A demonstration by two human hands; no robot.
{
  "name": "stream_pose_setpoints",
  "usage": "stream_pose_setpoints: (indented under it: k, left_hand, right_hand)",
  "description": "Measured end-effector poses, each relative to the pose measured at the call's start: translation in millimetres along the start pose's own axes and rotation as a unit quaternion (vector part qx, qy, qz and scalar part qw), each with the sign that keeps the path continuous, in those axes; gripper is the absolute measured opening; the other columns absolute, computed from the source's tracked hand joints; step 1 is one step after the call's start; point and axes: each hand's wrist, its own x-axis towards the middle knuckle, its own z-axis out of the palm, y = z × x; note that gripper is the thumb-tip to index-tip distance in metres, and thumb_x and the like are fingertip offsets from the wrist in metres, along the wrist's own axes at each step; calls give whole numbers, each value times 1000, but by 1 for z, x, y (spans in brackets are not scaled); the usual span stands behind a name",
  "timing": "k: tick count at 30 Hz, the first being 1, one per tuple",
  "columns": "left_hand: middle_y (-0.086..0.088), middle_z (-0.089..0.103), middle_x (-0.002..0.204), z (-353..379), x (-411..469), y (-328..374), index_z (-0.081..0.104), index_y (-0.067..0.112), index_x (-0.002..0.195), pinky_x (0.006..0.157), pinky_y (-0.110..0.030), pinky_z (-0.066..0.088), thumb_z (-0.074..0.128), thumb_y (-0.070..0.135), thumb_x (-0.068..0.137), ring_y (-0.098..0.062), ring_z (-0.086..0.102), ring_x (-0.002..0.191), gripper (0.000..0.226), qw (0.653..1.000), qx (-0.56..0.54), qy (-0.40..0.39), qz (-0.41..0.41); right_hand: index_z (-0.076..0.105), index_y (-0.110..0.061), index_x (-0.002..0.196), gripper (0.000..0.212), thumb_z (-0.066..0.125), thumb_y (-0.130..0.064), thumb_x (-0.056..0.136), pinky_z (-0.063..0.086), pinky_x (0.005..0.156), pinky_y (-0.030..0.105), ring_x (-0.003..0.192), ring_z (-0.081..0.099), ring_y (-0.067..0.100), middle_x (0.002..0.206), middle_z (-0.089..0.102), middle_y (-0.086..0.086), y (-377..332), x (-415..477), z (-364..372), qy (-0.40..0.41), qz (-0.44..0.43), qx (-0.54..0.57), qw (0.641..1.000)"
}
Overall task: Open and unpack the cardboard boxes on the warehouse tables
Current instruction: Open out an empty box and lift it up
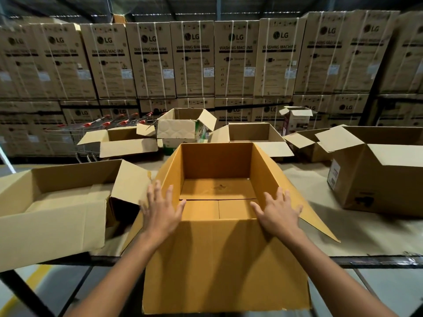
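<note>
An orange-brown cardboard box (217,165) stands open in front of me at the table's near edge, its flaps folded outward and its inside empty. The near flap hangs down over the table edge. My left hand (161,210) is spread flat with straight fingers over the box's near left corner. My right hand (278,212) is spread the same way over the near right corner. Neither hand grips anything.
An opened pale box (52,216) lies at the left, another (375,177) at the right. Several more opened boxes (183,126) stand behind on the paper-covered table (320,186). Stacked washing-machine cartons (192,60) form the back wall. Shopping trolleys (103,124) are at back left.
</note>
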Motion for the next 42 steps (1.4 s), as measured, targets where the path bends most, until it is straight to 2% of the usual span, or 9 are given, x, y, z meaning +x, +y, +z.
stream_pose_setpoints:
  k: [5, 10, 15, 19, 22, 28, 34, 39, 42]
  left_hand:
    - [-7, 32, 159, 36, -6, 14, 37, 29, 151, 121, -51, 15, -16, 80, 78, -26, 15, 151, 104, 998, 17, -34, 39]
    - [-6, 37, 157, 36, 0, 13, 37, 28, 151, 119, -50, 16, -4, 74, 84, -27, 22, 150, 92, 998, 26, -49, 31]
    - [-8, 67, 127, 40, -13, 9, 68, 15, 122, 100, -47, 44, 16, 61, 97, -29, 58, 124, 75, 993, -27, 30, 110]
    - [-15, 60, 136, 42, -24, 17, 68, 8, 121, 104, -54, 42, 34, 48, 97, -34, 55, 128, 58, 980, -88, 68, 164]
    - [-16, 51, 145, 27, -41, 41, 63, 6, 127, 109, -58, 37, 37, 46, 97, -33, 43, 138, 56, 963, -181, 100, 175]
    - [-10, 42, 153, 13, -113, 136, 54, 9, 139, 116, -39, 29, 41, 46, 98, -23, 32, 146, 57, 915, -324, 113, 212]
    - [-6, 46, 151, 53, -213, 272, 55, 9, 138, 116, -35, 34, 52, 39, 94, -17, 39, 142, 53, 873, -438, 4, 215]
    - [-8, 48, 149, 97, -292, 390, 55, 6, 136, 114, -42, 36, 56, 38, 94, -20, 42, 140, 53, 839, -442, -106, 298]
    - [-10, 48, 148, 119, -320, 457, 55, 5, 137, 115, -42, 34, 57, 36, 93, -22, 42, 140, 53, 827, -436, -140, 327]
  right_hand:
    - [49, -34, 143, 74, 9, -71, 94, 11, 119, 59, 153, 8, 30, 165, 17, 8, -8, -11, 27, 8, -45, -33, 998]
    - [46, -36, 145, 75, 11, -75, 92, 16, 117, 54, 153, 14, 24, 164, 24, 2, -4, -7, 21, 28, -78, -27, 996]
    - [36, -39, 150, 84, 14, -83, 82, 10, 119, 51, 154, 6, 20, 165, 19, -3, 15, -25, 25, 36, -151, -30, 987]
    - [15, -36, 157, 84, 30, -80, 87, -8, 121, 46, 154, -5, 24, 167, 7, 1, 27, -48, 32, 39, -152, -30, 987]
    - [13, -36, 157, 83, 45, -72, 89, -2, 121, 46, 154, -9, 21, 167, 3, 0, 41, -74, 28, 41, -146, 67, 986]
    - [34, -26, 153, 82, 49, -68, 84, 26, 119, 41, 150, 20, 20, 163, 24, 4, 112, -155, 20, 154, -57, 305, 938]
    - [45, -23, 147, 72, 54, -59, 86, 27, 116, 30, 147, 29, 17, 160, 29, 2, 229, -220, 17, 222, 54, 326, 917]
    - [51, -17, 143, 68, 57, -54, 86, 26, 116, 17, 144, 36, 14, 156, 37, 4, 341, -270, 15, 228, 112, 308, 917]
    - [50, -16, 143, 68, 57, -54, 86, 34, 116, 35, 143, 38, 17, 154, 40, 4, 408, -297, 17, 225, 152, 305, 913]
